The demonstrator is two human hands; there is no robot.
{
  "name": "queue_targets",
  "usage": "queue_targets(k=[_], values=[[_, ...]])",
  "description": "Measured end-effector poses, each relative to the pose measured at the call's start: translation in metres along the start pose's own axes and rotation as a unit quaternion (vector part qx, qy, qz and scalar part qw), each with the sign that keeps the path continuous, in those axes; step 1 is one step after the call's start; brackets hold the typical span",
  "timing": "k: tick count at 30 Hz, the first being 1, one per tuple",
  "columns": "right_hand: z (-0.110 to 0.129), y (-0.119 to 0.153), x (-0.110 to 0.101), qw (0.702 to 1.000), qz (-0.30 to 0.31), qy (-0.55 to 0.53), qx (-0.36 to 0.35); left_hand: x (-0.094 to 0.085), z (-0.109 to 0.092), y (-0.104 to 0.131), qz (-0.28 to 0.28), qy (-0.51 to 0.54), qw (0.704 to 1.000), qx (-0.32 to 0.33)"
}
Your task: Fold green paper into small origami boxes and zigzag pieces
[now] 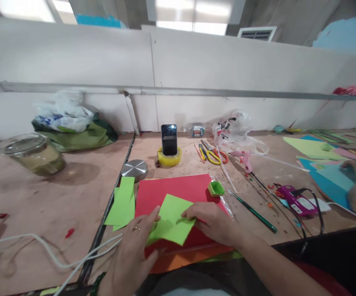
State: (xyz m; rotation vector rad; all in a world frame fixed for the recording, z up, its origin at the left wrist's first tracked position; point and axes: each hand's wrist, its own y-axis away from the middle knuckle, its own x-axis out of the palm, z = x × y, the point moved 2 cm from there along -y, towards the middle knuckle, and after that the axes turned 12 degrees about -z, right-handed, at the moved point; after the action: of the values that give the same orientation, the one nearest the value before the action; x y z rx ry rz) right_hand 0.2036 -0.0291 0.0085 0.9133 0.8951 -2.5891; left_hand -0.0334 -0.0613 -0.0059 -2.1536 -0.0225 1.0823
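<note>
- Lime-green paper square (174,218): over red paper sheet (178,186); likely light, easily creased; hold by edges.
- Right hand (215,222): fingers pinching its right edge.
- Left hand (134,242): fingers spread, touching left edge.

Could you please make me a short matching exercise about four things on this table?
1. phone
2. glue gun
3. small green box
4. green sheet over the red paper

A. touched by the left hand and right hand
B. at the red paper's far right corner
C. upright in a yellow tape roll
D. pink

Pairs: 1-C, 2-D, 3-B, 4-A
</note>
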Motion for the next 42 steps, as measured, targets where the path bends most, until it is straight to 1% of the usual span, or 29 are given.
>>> queue_targets(k=[2, 4, 5, 7, 8, 10, 12, 15, 17, 18, 19, 21, 24, 26, 28, 30, 32, 35, 37, 39, 42], values=[[0.003, 0.005, -0.002, 0.996, -0.02, -0.034, -0.083, -0.003, -0.009, -0.006, -0.013, -0.007, 0.999, 0.048], [0.006, 0.01, -0.001, 0.991, -0.042, -0.009, -0.129, -0.005, -0.018, -0.009, -0.027, -0.026, 0.995, 0.093], [0.007, 0.012, 0.0, 0.989, -0.047, 0.014, -0.136, -0.005, -0.023, -0.01, -0.034, -0.038, 0.993, 0.11], [0.009, 0.018, 0.004, 0.99, -0.039, 0.048, -0.13, -0.004, -0.031, -0.008, -0.035, -0.058, 0.989, 0.134], [0.01, 0.022, 0.006, 0.991, -0.029, 0.054, -0.122, -0.002, -0.035, -0.007, -0.027, -0.061, 0.987, 0.143], [0.01, 0.03, 0.01, 0.993, -0.012, 0.05, -0.103, 0.001, -0.038, -0.006, 0.01, -0.047, 0.989, 0.142], [0.006, 0.039, 0.012, 0.997, -0.013, 0.029, -0.07, 0.005, -0.036, -0.007, 0.062, -0.015, 0.99, 0.126], [-0.001, 0.05, 0.012, 0.999, -0.01, -0.029, -0.014, 0.007, -0.024, -0.007, 0.142, 0.025, 0.985, 0.096], [-0.004, 0.055, 0.01, 0.998, -0.01, -0.059, 0.014, 0.007, -0.015, -0.005, 0.18, 0.046, 0.979, 0.079], [-0.004, 0.056, 0.008, 0.997, -0.011, -0.071, 0.031, 0.007, -0.01, -0.004, 0.189, 0.059, 0.978, 0.07], [-0.004, 0.056, 0.006, 0.995, -0.012, -0.082, 0.051, 0.006, -0.007, -0.003, 0.19, 0.073, 0.978, 0.057], [-0.002, 0.053, 0.004, 0.99, -0.011, -0.099, 0.101, 0.007, -0.003, -0.003, 0.176, 0.096, 0.98, 0.009], [0.001, 0.046, 0.002, 0.981, -0.006, -0.087, 0.172, 0.013, -0.001, -0.011, 0.16, 0.12, 0.975, -0.097], [0.001, 0.04, 0.001, 0.975, -0.005, -0.04, 0.219, 0.017, -0.001, -0.021, 0.152, 0.124, 0.971, -0.14], [-0.002, 0.033, -0.002, 0.962, -0.005, 0.031, 0.271, 0.021, 0.001, -0.032, 0.136, 0.105, 0.973, -0.155], [-0.005, 0.025, -0.006, 0.948, 0.006, 0.096, 0.304, 0.025, 0.004, -0.04, 0.142, 0.082, 0.973, -0.162], [-0.005, 0.015, -0.013, 0.945, 0.027, 0.142, 0.294, 0.03, 0.007, -0.046, 0.172, 0.069, 0.969, -0.166], [-0.001, -0.002, -0.02, 0.951, 0.079, 0.184, 0.236, 0.035, 0.01, -0.051, 0.215, 0.047, 0.961, -0.169], [0.001, -0.012, -0.02, 0.952, 0.124, 0.187, 0.21, 0.037, 0.01, -0.054, 0.237, 0.032, 0.955, -0.175], [0.0, -0.02, -0.016, 0.949, 0.144, 0.19, 0.207, 0.039, 0.01, -0.055, 0.252, 0.029, 0.95, -0.181], [-0.006, -0.027, -0.008, 0.939, 0.138, 0.215, 0.233, 0.039, 0.01, -0.054, 0.256, 0.039, 0.949, -0.182]])
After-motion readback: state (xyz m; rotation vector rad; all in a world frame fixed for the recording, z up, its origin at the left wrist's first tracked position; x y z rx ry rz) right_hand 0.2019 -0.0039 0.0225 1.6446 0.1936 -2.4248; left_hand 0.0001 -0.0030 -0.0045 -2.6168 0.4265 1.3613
